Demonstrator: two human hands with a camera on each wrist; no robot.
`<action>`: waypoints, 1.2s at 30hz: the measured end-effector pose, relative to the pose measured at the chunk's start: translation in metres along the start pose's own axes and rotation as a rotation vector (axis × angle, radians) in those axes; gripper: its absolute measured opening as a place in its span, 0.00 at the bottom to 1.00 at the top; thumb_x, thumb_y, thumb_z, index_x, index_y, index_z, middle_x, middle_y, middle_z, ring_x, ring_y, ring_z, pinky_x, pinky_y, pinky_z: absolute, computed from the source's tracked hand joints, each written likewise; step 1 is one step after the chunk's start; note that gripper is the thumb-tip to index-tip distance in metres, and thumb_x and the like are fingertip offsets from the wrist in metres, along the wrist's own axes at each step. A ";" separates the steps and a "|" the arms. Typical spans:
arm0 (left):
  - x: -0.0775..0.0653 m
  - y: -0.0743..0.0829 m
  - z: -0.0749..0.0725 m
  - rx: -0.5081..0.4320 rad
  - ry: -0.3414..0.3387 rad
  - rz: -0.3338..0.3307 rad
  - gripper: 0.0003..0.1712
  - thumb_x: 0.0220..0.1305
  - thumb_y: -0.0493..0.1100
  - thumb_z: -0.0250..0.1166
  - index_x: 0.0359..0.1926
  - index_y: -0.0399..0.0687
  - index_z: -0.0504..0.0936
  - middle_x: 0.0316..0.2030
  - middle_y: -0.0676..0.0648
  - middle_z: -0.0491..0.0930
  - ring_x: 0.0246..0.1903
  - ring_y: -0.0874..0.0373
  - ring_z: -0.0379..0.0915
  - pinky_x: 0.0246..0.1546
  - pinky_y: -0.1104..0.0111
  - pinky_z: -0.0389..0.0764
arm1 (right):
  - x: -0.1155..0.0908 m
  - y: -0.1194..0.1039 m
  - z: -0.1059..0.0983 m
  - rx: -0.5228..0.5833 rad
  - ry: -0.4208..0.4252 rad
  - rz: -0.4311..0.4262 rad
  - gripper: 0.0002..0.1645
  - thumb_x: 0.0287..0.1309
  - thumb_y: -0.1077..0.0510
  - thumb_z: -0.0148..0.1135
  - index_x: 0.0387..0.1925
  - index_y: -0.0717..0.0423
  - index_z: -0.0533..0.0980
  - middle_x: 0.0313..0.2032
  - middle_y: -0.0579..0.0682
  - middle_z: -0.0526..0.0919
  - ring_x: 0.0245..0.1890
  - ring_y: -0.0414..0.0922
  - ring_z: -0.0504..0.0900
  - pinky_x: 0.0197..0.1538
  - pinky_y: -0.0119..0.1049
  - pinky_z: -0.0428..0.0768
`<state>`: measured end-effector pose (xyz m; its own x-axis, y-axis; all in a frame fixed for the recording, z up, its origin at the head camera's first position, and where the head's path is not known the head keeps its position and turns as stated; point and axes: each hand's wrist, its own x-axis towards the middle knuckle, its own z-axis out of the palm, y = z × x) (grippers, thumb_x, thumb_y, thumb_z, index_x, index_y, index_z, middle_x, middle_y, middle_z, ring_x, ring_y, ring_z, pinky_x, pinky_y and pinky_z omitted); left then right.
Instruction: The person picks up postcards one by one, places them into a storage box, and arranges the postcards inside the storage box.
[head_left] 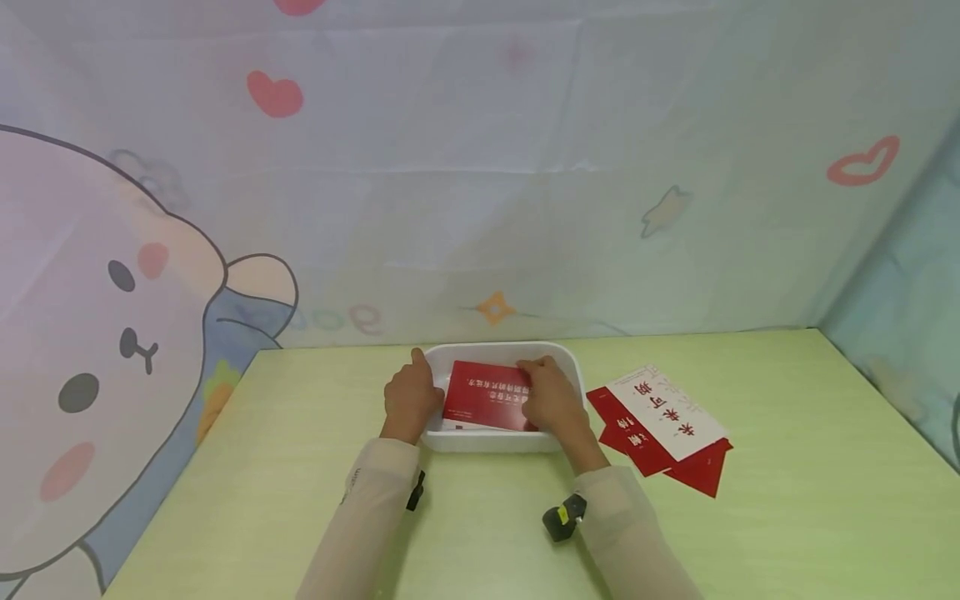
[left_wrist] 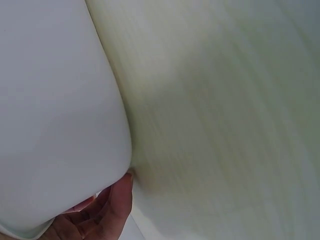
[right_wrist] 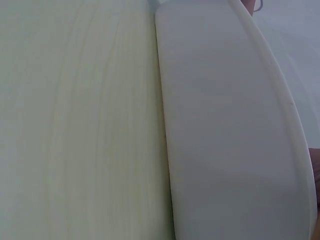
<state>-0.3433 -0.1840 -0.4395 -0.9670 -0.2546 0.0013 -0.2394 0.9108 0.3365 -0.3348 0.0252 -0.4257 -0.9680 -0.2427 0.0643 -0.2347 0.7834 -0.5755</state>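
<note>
A white plastic tray (head_left: 495,442) stands on the table with a red card (head_left: 483,400) inside, printed with white characters. Part of a white card edge (head_left: 468,427) shows under the red one. My left hand (head_left: 411,400) grips the tray's left rim; in the left wrist view its fingers (left_wrist: 117,205) bend against the outside of the tray wall. Over the tray's right side, my right hand (head_left: 553,398) holds the red card by its right end, covering part of the print. In the right wrist view the tray wall (right_wrist: 230,125) hides most of that hand.
To the right of the tray, several red and white cards (head_left: 663,417) lie fanned and overlapping on the pale green table (head_left: 810,467). A printed cloth (head_left: 465,183) with hearts and a cartoon bear hangs behind the table's back edge.
</note>
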 end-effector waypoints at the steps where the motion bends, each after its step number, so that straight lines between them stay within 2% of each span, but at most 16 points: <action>1: 0.000 0.000 0.000 0.002 -0.001 0.001 0.34 0.60 0.41 0.65 0.65 0.36 0.63 0.44 0.36 0.84 0.41 0.43 0.84 0.46 0.52 0.84 | 0.000 0.000 0.001 0.004 -0.001 0.001 0.43 0.45 0.72 0.63 0.68 0.60 0.69 0.62 0.62 0.72 0.58 0.55 0.74 0.63 0.50 0.76; 8: 0.001 -0.001 0.001 -0.002 -0.001 0.001 0.36 0.60 0.41 0.65 0.66 0.35 0.62 0.44 0.35 0.84 0.42 0.43 0.84 0.47 0.52 0.83 | -0.003 -0.001 0.001 -0.004 -0.004 -0.003 0.38 0.47 0.72 0.63 0.64 0.61 0.70 0.62 0.61 0.73 0.59 0.56 0.74 0.65 0.53 0.74; 12: 0.001 -0.001 0.001 -0.003 0.004 0.002 0.35 0.60 0.41 0.65 0.65 0.35 0.63 0.43 0.35 0.84 0.41 0.42 0.84 0.46 0.52 0.83 | -0.005 -0.003 0.001 0.012 -0.018 0.028 0.38 0.50 0.71 0.64 0.65 0.59 0.70 0.63 0.59 0.74 0.60 0.55 0.74 0.66 0.53 0.73; 17: 0.002 -0.001 0.002 0.002 0.003 0.003 0.34 0.60 0.41 0.65 0.64 0.35 0.64 0.43 0.36 0.84 0.40 0.42 0.84 0.45 0.52 0.84 | -0.007 -0.006 0.002 0.012 -0.029 0.067 0.36 0.53 0.68 0.65 0.66 0.55 0.70 0.62 0.57 0.77 0.58 0.53 0.75 0.64 0.53 0.75; 27: 0.003 -0.002 0.002 0.002 0.003 -0.001 0.32 0.59 0.41 0.67 0.60 0.35 0.65 0.42 0.36 0.83 0.38 0.44 0.83 0.42 0.53 0.85 | -0.006 -0.008 0.003 -0.059 -0.050 0.070 0.30 0.53 0.68 0.65 0.60 0.59 0.74 0.54 0.56 0.79 0.56 0.52 0.76 0.66 0.50 0.73; 36: 0.001 -0.001 0.002 -0.005 0.012 0.003 0.32 0.59 0.41 0.67 0.60 0.35 0.65 0.43 0.35 0.83 0.38 0.43 0.83 0.43 0.52 0.84 | -0.007 -0.009 0.002 -0.141 -0.028 0.068 0.23 0.54 0.67 0.65 0.54 0.59 0.78 0.45 0.55 0.79 0.49 0.50 0.77 0.60 0.48 0.77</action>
<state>-0.3443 -0.1843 -0.4415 -0.9666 -0.2559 0.0137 -0.2361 0.9100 0.3408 -0.3260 0.0191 -0.4227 -0.9797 -0.2006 0.0052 -0.1807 0.8706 -0.4576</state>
